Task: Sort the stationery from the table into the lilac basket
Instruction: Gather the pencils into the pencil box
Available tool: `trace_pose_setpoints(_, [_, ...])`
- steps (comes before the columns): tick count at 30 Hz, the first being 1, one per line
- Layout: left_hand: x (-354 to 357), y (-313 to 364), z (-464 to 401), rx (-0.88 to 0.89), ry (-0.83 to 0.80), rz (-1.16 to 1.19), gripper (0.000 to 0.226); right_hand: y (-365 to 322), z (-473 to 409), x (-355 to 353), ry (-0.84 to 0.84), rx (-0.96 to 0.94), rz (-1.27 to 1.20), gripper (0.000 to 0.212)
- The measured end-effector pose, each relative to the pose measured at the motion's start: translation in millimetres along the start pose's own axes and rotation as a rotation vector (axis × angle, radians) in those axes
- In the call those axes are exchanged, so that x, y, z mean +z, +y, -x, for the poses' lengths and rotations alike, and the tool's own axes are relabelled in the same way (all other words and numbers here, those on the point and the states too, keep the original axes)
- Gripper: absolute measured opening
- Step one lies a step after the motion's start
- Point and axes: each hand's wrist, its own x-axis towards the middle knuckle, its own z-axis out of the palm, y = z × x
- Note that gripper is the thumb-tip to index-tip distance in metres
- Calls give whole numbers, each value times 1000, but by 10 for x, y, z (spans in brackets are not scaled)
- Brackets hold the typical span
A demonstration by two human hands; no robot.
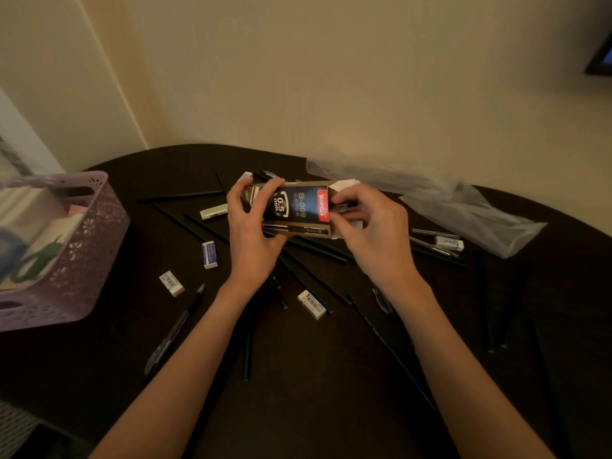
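Observation:
My left hand (250, 226) grips the left end of a dark pen box (298, 207) marked 0.5 mm, held above the table. At the box's open right end my right hand (371, 223) pinches dark pens sticking out of the flap. The lilac basket (82, 246) stands at the left edge of the table and holds several items. Erasers lie loose on the dark table (314, 376): a purple-sleeved eraser (209, 255), a white eraser (171, 283), another white eraser (311, 304), and a green eraser (213, 212). Several black pencils and a black pen (175, 329) lie scattered.
A crumpled clear plastic bag (447, 203) lies at the back right of the table. One more eraser (449, 243) and pens lie near it. The wall runs close behind the table. A dark screen corner (601, 58) shows at the upper right.

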Motion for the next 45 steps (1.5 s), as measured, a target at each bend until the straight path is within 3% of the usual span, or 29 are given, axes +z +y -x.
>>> trace_pose_setpoints(3, [-13,-25,-7,-15,20,21,83,9,-21,-3,-33,-60,-9,30])
trace_pose_setpoints(10, [-24,-4,-1,19,4,86,83,40,23,22,97,-165,56,19])
trace_pose_setpoints(14, [-39,-8,-13,16,23,89,82,65,7,34,-23,-231,122,24])
trace_pose_setpoints(18, [-53,-54,-34,-17,48,93,81,29,-16,-33,-118,-124,37,28])
trace_pose_setpoints(23, [-49,-82,-20,-102,72,10,78,136,-120,-319,59,156,-31,14])
trace_pose_setpoints(25, [-44,-95,-21,-125,54,-6,78,254,-164,-417,-48,331,109,11])
trace_pose_setpoints(28, [-17,-87,-4,-127,7,-19,79,348,-146,-450,-455,619,385,1])
trace_pose_setpoints(32, [1,-60,17,-110,-26,-51,79,311,-87,-323,-816,713,529,27])
trace_pose_setpoints(39, [-26,-54,12,-110,-2,-54,78,228,-30,-188,-798,722,707,50])
trace_pose_setpoints(45, [-25,-91,-1,-136,-33,21,80,261,-29,-150,-814,707,654,30])
